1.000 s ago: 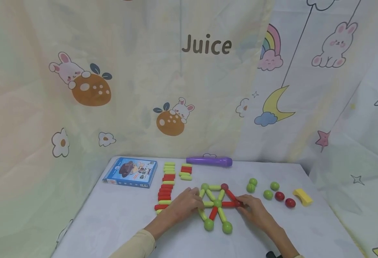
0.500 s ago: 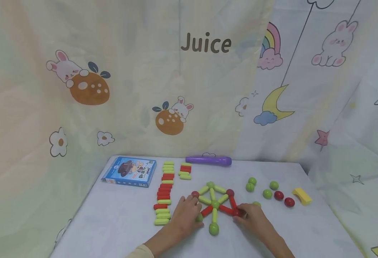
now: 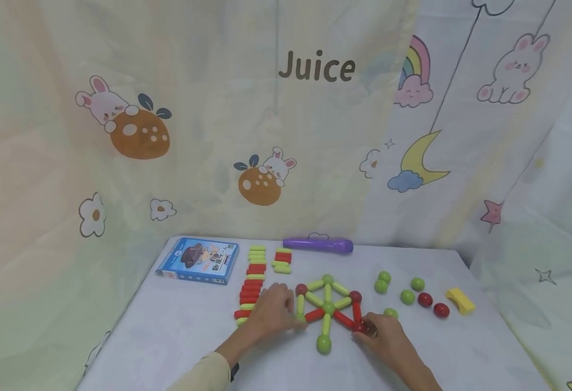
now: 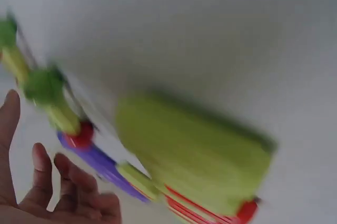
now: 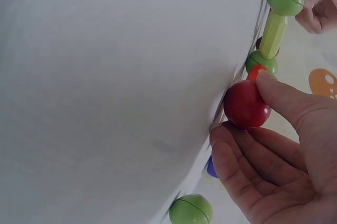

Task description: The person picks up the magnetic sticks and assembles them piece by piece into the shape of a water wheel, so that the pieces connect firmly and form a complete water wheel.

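A wheel-shaped figure of toy rods and balls lies flat on the table, with a green ball (image 3: 328, 308) at its hub. Its spokes are yellow-green rods (image 3: 326, 325) and red rods (image 3: 344, 319). Dark red balls (image 3: 356, 296) and green balls (image 3: 323, 344) sit at the spoke ends. My right hand (image 3: 386, 336) pinches the lower right red ball (image 5: 246, 104) between thumb and fingers. At the lower left green ball (image 3: 300, 317), my left hand (image 3: 276, 308) has its thumb right by it; the left wrist view shows fingers (image 4: 42, 171) loosely bent, with nothing between them.
Loose yellow-green and red rods (image 3: 253, 283) form a column left of the figure, with a shorter stack (image 3: 283, 258) behind. A blue box (image 3: 200, 260) and a purple microphone-shaped toy (image 3: 317, 245) lie at the back. Loose balls (image 3: 407, 297) and a yellow block (image 3: 459, 301) are right.
The figure has turned clockwise, its green rim ball swinging to the top. My right hand has moved slightly nearer with the red ball. My left hand has drawn back a little, uncovering the left balls.
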The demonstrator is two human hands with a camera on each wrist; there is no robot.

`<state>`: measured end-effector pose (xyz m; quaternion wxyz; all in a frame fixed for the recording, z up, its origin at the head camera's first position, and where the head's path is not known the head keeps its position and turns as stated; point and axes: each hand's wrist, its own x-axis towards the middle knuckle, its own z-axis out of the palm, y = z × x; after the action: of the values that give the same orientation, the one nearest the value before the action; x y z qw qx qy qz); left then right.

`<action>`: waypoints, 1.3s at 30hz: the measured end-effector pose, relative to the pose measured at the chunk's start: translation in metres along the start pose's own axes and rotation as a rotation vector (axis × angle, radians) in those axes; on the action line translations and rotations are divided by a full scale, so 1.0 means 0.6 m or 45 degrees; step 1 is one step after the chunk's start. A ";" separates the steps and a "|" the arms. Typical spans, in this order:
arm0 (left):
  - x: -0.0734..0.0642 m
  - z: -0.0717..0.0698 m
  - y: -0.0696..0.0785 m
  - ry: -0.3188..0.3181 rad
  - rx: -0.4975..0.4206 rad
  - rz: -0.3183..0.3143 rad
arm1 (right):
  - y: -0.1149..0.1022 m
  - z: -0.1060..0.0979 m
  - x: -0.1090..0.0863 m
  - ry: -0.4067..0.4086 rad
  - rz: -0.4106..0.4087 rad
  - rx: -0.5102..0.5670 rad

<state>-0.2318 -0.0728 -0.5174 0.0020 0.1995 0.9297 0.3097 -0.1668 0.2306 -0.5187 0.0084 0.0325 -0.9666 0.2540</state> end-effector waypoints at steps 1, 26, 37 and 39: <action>0.012 -0.011 -0.012 0.033 -0.114 -0.031 | 0.001 -0.001 0.001 -0.003 0.004 0.003; 0.129 -0.027 -0.092 0.201 0.017 -0.176 | 0.023 0.010 0.003 0.002 -0.075 0.102; 0.042 -0.057 -0.065 -0.197 -0.426 0.177 | 0.023 0.008 0.004 0.048 -0.025 0.112; 0.031 -0.049 -0.055 -0.299 -0.487 0.294 | 0.024 0.007 0.005 0.062 -0.013 0.112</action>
<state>-0.2646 -0.1068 -0.5104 0.1124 0.3349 0.8186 0.4530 -0.1706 0.2408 -0.5295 0.0317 0.0316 -0.9538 0.2970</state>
